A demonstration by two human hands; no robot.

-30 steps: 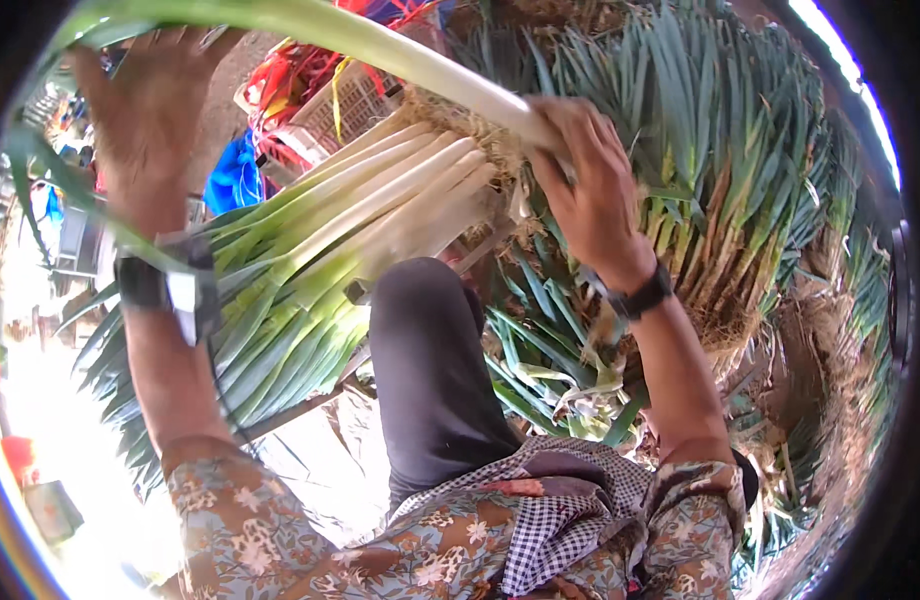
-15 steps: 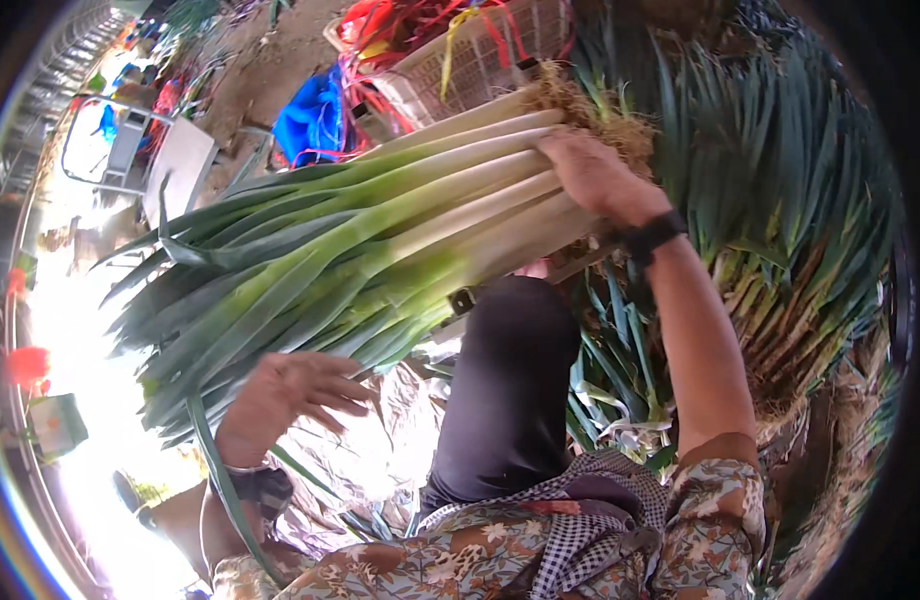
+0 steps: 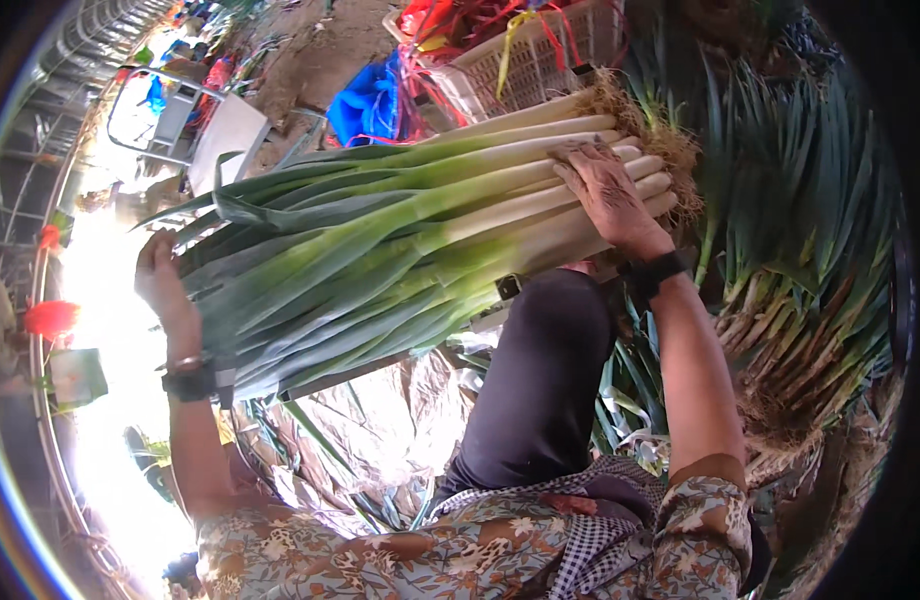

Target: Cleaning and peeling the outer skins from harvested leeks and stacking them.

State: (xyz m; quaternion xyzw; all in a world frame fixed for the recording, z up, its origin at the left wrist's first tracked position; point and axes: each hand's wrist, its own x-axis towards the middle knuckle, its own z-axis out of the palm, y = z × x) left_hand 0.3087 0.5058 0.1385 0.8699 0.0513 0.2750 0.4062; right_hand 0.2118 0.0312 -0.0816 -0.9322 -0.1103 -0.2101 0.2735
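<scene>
**Leeks (image 3: 410,225) Spanned by Two Hands**

The white stalks (image 3: 520,192) are covered by the right grip (image 3: 608,192), laid over them with fingers unclosed. The leaf ends (image 3: 235,300) are met by the left grip (image 3: 166,290), its fingers slightly bent; whether any are held cannot be told. The leeks are spread between the dark-clad knee (image 3: 558,335) and a crate (image 3: 540,50).

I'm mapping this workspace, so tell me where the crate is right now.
In the head view, the crate is at the top, slightly right of centre, just beyond the leeks near their white ends, with blue material at its left.
</scene>
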